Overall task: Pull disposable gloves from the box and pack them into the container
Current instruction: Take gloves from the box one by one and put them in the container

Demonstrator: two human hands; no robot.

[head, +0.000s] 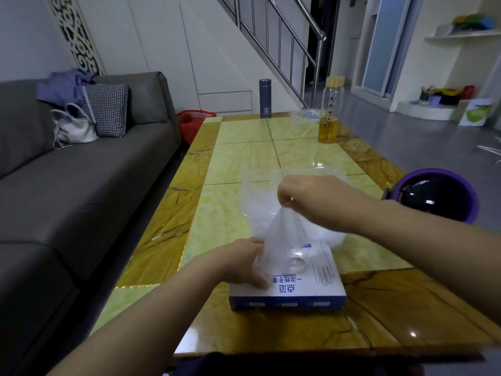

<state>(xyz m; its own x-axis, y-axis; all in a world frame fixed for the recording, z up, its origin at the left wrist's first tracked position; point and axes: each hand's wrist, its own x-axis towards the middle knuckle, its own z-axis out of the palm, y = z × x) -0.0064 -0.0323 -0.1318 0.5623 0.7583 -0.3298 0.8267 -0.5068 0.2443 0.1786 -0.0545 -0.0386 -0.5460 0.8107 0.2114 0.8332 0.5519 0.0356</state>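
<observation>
A person's right hand (306, 202) lifts a clear disposable glove (282, 240) from a blue-and-white box (303, 291) on a yellow-tiled table (244, 147), its grip pinching the glove's top between thumb and fingertips. The glove hangs stretched, its lower end at the opening in the box's top. The left hand (241, 264) rests on the left side of the box, its grip spread, fingers lying against the lid beside the glove. Just behind the box stands a clear plastic container (257, 191), partly hidden by the right hand. At the table's far end are a dark flask (265, 99) and a bottle (329, 115) of yellow liquid. A grey sofa (81, 172) runs along the left.
</observation>
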